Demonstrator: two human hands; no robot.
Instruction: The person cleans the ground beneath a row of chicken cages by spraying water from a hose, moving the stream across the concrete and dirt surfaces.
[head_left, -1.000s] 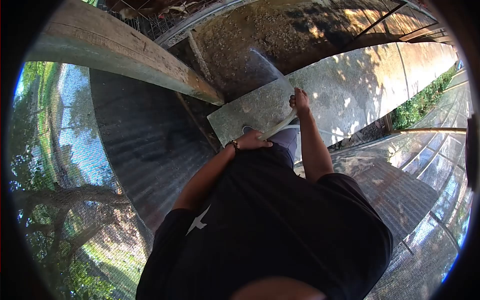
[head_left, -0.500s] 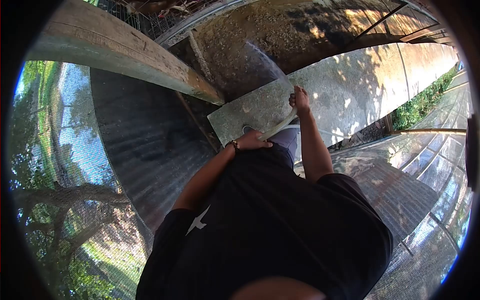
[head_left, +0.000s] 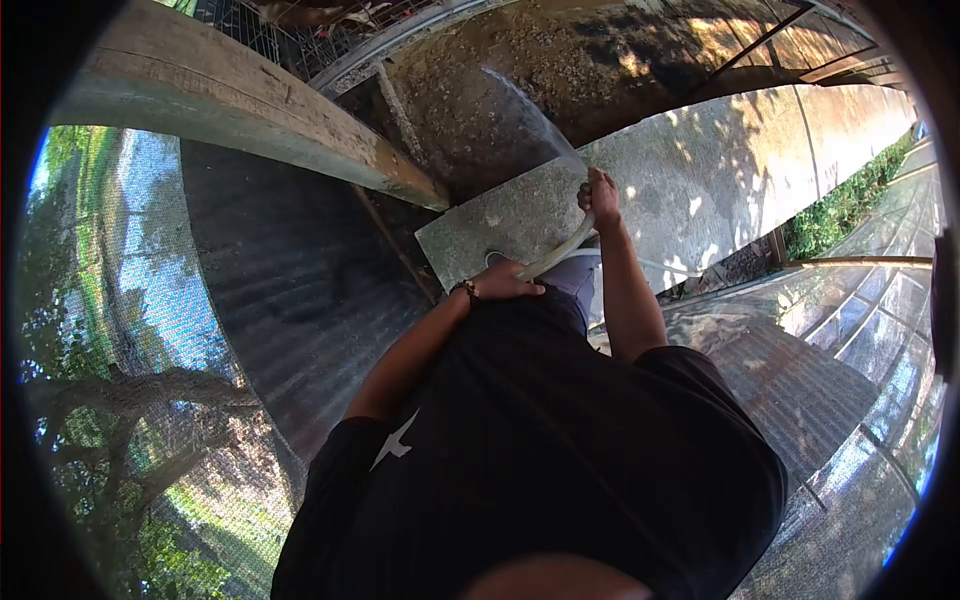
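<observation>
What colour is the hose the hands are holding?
The hose is pale, translucent yellowish-white, seen best in the head view.

Couldn't read any words, numbers or brand names anywhere in this one. Only mark was a small pale star-like emblem (head_left: pixel 397 444) printed on the black T-shirt (head_left: pixel 540 450), and it had no lettering with it.

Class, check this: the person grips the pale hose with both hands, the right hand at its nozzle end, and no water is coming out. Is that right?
Not quite. The head view shows both hands on the hose, the right hand at its end and the left hand lower down, but a water jet is spraying out toward the dirty floor.
</observation>
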